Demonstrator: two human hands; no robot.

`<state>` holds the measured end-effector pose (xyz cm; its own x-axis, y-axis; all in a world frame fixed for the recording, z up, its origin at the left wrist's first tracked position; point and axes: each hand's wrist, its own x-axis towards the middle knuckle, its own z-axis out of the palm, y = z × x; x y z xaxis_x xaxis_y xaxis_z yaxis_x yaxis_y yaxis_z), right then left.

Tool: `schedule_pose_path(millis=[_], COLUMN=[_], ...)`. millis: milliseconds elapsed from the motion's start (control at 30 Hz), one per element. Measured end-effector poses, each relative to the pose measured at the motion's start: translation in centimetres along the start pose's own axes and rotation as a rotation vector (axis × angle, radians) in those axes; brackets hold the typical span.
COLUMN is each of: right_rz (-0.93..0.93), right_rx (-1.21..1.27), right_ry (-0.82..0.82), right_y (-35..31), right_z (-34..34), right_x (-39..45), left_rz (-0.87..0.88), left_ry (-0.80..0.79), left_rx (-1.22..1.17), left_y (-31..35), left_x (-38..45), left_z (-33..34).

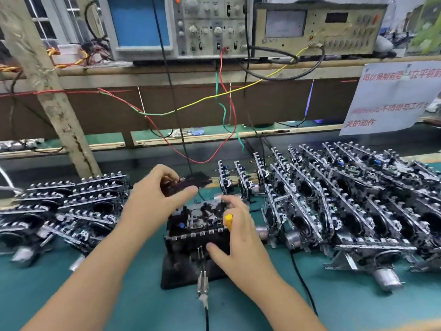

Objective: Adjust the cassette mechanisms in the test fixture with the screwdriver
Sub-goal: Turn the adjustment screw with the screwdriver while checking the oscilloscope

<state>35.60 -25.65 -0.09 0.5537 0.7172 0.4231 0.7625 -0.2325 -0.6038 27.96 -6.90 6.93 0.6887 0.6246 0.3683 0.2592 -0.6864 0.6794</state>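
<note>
One cassette mechanism point(200, 218) sits in the black test fixture point(191, 266) at lower centre of the frame, on the green desk point(119, 295). The right hand point(236, 235) grips it from the right, thumb pressed on the front edge and fingers curled over the far side, with the yellow handle of one screwdriver point(228, 220) tucked in the palm; its tip is hidden. The left hand point(152, 194), just above and left of the fixture, pinches one dark cassette point(181, 185) between thumb and fingers. One metal clamp lever point(202, 278) juts from the fixture's front toward the bottom edge.

At left centre lie stacked mechanisms point(71, 206), roughly a dozen, too overlapped to count exactly. At right centre stands a larger batch point(346, 199) in leaning rows, well over twenty, also too crowded to count.

On the shelf at the top of the frame stand two instruments: an oscilloscope point(179, 25) with a blue screen and a beige meter point(317, 27). Red, green, yellow and black wires point(224, 101) hang down from them toward the fixture. One printed notice point(391, 96) hangs at upper right.
</note>
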Motion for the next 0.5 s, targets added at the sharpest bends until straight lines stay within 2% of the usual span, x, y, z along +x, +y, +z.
schedule_pose_path(millis=[67,133,267,367,433,500], right_rz=[-0.029,-0.059,-0.097,-0.089,-0.087,-0.088], right_rx=[-0.02,-0.011,-0.016,-0.037,-0.03,-0.007], right_ry=[0.011,0.026,-0.014,-0.037,-0.039,-0.067], right_y=[-0.2,-0.3,0.0,0.1,-0.1,-0.5], right_z=[0.0,0.1,0.4,0.3,0.1,-0.4], right_x=[0.2,0.3,0.6,1.2,1.5,1.9], left_rz=[-0.041,-0.083,-0.265,-0.367,-0.344,-0.293], left_ry=[0.142,0.168,0.028,-0.054,-0.111,-0.169], left_rx=[-0.132,-0.121,0.114,0.346,0.471,0.476], left_y=[-1.2,-2.9,-6.6,-7.2,-6.7,-5.5], left_x=[-1.8,-5.2,-11.9,-13.9,-14.1,-13.8], left_z=[-1.1,-1.8,-1.0,-0.5,-0.5,-1.0])
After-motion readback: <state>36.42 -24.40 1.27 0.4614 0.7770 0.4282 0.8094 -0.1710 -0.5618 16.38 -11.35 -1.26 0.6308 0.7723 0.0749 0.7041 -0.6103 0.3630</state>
